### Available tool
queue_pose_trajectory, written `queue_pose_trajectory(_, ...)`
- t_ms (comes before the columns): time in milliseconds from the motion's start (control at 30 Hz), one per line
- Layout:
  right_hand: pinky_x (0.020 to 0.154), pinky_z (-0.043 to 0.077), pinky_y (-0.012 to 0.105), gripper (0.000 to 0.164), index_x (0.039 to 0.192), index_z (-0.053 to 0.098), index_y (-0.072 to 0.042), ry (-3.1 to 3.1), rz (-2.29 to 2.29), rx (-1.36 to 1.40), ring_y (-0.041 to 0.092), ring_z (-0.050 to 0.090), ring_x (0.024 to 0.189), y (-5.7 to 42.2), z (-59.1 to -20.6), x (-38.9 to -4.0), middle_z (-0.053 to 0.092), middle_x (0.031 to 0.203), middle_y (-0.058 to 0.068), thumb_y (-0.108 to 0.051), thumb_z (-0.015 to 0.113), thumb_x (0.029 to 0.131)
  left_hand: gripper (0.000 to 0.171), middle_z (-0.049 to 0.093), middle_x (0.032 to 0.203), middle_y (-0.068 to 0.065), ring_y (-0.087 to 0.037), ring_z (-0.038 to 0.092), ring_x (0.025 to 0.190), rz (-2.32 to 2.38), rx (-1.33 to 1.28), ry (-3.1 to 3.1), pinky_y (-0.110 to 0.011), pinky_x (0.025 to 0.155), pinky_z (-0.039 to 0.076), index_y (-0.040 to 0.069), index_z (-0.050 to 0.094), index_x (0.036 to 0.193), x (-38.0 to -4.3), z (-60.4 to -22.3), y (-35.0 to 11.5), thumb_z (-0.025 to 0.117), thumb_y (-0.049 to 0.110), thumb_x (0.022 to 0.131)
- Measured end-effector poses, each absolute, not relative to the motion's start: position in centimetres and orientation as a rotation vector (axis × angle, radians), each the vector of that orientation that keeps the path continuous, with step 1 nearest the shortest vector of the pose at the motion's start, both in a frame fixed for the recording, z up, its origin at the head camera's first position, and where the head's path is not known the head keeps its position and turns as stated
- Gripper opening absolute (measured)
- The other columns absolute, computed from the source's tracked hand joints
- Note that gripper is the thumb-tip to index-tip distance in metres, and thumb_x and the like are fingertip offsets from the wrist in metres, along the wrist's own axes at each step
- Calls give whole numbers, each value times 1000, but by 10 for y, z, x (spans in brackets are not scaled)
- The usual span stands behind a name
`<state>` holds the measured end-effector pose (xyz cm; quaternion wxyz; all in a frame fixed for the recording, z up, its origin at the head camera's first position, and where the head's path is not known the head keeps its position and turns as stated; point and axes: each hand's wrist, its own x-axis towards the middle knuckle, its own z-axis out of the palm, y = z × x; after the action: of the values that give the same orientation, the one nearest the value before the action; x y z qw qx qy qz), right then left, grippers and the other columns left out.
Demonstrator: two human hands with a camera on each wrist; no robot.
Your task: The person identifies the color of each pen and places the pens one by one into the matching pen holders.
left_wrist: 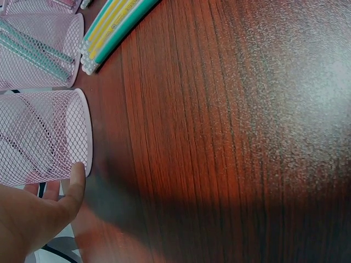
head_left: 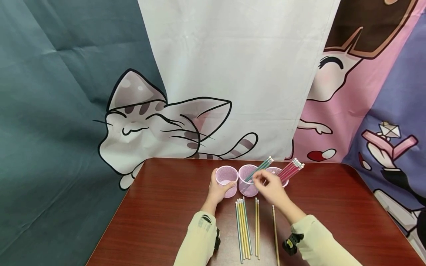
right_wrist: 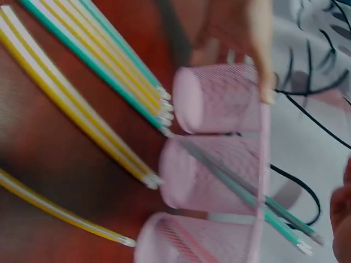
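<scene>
Three pink mesh pencil cups stand in a row near the table's far edge. My left hand (head_left: 217, 190) grips the leftmost cup (head_left: 229, 191), thumb at its rim and fingers around the far side. That cup (left_wrist: 55, 123) holds no pencils. Green pencils (head_left: 266, 163) lean in the middle cup (head_left: 247, 190), their white-tipped ends sticking out. Over the right side of that cup hovers my right hand (head_left: 271, 186), fingers loosely bent and nothing visible in them. It partly hides the right cup (head_left: 273, 170), which holds several red pencils (head_left: 290, 170).
On the brown table (head_left: 159, 221) lies a bundle of yellow and green pencils (head_left: 243, 229) in front of the cups. Right of it are two yellow pencils (head_left: 257, 229), then a single yellow pencil (head_left: 275, 236). A printed cloth (head_left: 239, 74) hangs behind the table.
</scene>
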<state>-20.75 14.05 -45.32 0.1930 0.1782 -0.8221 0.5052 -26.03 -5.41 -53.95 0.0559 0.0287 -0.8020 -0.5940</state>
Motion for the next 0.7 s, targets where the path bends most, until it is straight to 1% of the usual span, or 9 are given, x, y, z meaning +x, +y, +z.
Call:
queue_pose_trajectory(133, 55, 43, 22, 8, 82, 64, -9, -2557, 1334, 628, 3, 47, 60, 138, -492, -203, 53, 67, -10, -2, 66, 77, 91, 45, 133, -15, -36, 42, 118, -1798, 91, -2435, -51, 97, 33, 18, 30, 141, -261, -541, -54, 83, 29, 67)
queue_pose_trajectory(233, 54, 40, 21, 6, 75, 62, -13, -2751, 1215, 575, 1, 44, 59, 135, -513, -199, 49, 63, -12, -9, 66, 76, 91, 45, 133, -15, -35, 42, 118, -1798, 93, -2433, -50, 97, 32, 18, 30, 141, -261, -541, -54, 83, 28, 67)
queue_pose_trajectory(300, 54, 38, 23, 11, 69, 59, -19, -2850, 1097, 488, 2, 44, 58, 133, -526, -196, 47, 62, -13, -14, 68, 75, 91, 45, 133, -15, -35, 42, 118, -1800, 93, -2433, -50, 98, 32, 18, 30, 141, -261, -540, -54, 83, 27, 67)
queue_pose_trajectory(333, 54, 38, 25, 15, 67, 57, -20, -2878, 1033, 449, 4, 45, 59, 132, -532, -195, 46, 62, -13, -15, 69, 74, 91, 45, 133, -15, -35, 42, 118, -1802, 94, -2432, -50, 98, 32, 18, 30, 141, -261, -540, -54, 83, 27, 67)
queue_pose_trajectory(400, 59, 43, 31, 21, 62, 54, -23, -2905, 911, 394, 10, 53, 66, 130, -541, -193, 46, 60, -14, -18, 71, 74, 91, 45, 133, -14, -35, 42, 118, -1806, 92, -2431, -51, 98, 32, 18, 30, 141, -261, -540, -54, 83, 27, 67)
queue_pose_trajectory(467, 65, 45, 36, 26, 59, 51, -24, -2909, 791, 365, 19, 59, 78, 129, -550, -191, 46, 59, -14, -23, 73, 73, 91, 45, 133, -15, -35, 42, 118, -1809, 92, -2430, -51, 98, 32, 18, 30, 141, -260, -540, -54, 83, 27, 67)
queue_pose_trajectory(567, 77, 46, 41, 31, 57, 47, -22, -2886, 677, 367, 29, 60, 96, 127, -558, -189, 49, 58, -12, -27, 74, 73, 91, 44, 134, -16, -36, 41, 119, -1805, 93, -2434, -51, 97, 32, 18, 30, 141, -260, -540, -54, 83, 27, 67)
queue_pose_trajectory(633, 74, 44, 42, 33, 57, 46, -22, -2879, 631, 354, 31, 59, 96, 126, -561, -188, 51, 61, -9, -30, 75, 72, 92, 44, 134, -16, -36, 41, 119, -1804, 94, -2436, -52, 97, 32, 18, 29, 141, -259, -540, -54, 83, 28, 67)
queue_pose_trajectory(700, 71, 44, 41, 34, 57, 45, -22, -2877, 605, 333, 29, 58, 90, 126, -563, -188, 54, 66, -5, -31, 75, 71, 92, 44, 134, -17, -37, 41, 119, -1800, 93, -2438, -52, 97, 32, 18, 29, 141, -259, -540, -54, 83, 28, 67)
